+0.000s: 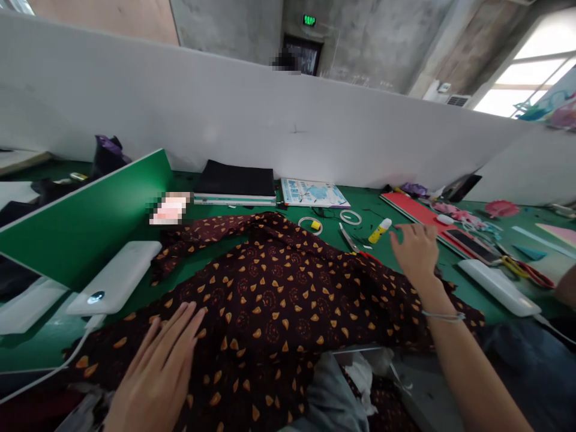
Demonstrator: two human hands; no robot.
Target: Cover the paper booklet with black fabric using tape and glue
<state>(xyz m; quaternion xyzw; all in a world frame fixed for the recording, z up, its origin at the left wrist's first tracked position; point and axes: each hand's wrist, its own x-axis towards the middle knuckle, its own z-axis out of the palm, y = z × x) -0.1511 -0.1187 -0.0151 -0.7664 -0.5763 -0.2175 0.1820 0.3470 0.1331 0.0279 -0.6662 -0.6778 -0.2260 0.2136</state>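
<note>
A dark maroon cloth (279,288) with a yellow-orange leaf pattern is spread over the green table and hangs past its front edge. My left hand (157,366) rests flat on or just over its left part, fingers stretched out, holding nothing. Over the cloth's right side reaches my right hand (416,249), its fingers apart and nothing seen in it. Just left of that hand is a yellow glue stick (380,230) with a white cap. Scissors (349,238) with red handles lie partly beside the cloth's back edge.
A white power bank (119,279) with a cable stands left, by a green board (90,216). At the back are a black folder (236,180) and a book (315,193). To the right lie a phone (473,246), another white power bank (499,287) and yellow-and-red scissors (517,267).
</note>
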